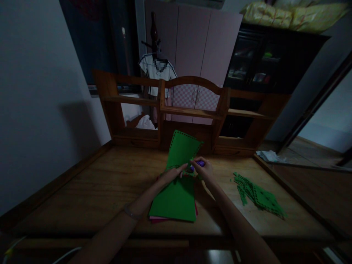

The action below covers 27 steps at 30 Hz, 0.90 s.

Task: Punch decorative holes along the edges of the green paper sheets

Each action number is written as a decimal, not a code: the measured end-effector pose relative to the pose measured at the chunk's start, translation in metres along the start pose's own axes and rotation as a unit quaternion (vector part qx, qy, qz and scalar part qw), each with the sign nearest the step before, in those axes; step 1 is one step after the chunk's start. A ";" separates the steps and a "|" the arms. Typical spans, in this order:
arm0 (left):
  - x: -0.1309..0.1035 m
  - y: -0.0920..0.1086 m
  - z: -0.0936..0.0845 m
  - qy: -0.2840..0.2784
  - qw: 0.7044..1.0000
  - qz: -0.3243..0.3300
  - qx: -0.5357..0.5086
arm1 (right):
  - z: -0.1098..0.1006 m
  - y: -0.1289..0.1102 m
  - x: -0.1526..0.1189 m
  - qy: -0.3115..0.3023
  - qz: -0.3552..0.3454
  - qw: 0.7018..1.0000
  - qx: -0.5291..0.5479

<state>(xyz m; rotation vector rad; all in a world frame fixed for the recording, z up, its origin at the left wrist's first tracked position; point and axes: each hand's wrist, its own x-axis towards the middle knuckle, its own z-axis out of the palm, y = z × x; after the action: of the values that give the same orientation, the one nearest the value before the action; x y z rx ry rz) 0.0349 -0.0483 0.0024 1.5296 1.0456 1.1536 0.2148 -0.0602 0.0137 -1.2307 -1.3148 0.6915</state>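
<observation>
Bare forearms (111, 233) reach up from the bottom of the frame across a wooden desk (110, 183), where a stack of green and pink paper (173, 205) lies at lower centre and a heap of green cut pieces (261, 198) at lower right. Above the stack, mid-frame, a green sheet (184, 148) edged with dark marks slants upward, its lower part pinched between thumb and fingers of the left hand (173, 173). Just beside, the right hand (205, 172) curls its fingers around a purple-handled tool (200, 163), which in this dim light looks like scissors.
</observation>
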 end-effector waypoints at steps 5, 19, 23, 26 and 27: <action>0.006 0.010 0.003 -0.034 0.998 0.005 0.044 | 0.002 0.002 0.001 -0.008 -0.030 0.999 -0.014; 0.011 -0.003 0.005 -0.049 0.996 0.048 0.065 | -0.003 0.002 0.002 0.006 -0.017 0.999 -0.027; 0.012 -0.008 0.005 -0.048 0.995 0.054 0.068 | -0.003 0.003 0.002 -0.005 -0.020 1.000 -0.023; 0.010 -0.007 0.005 -0.050 0.995 0.050 0.072 | -0.003 0.004 0.003 -0.005 -0.026 1.000 -0.016; 0.010 -0.006 0.005 -0.050 0.995 0.045 0.069 | -0.004 0.005 0.003 -0.004 -0.027 1.000 -0.014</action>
<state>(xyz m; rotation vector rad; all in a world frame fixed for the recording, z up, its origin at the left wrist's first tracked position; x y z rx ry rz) 0.0416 -0.0386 -0.0019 1.7412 1.0154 1.0720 0.2199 -0.0571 0.0109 -1.2108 -1.3635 0.6415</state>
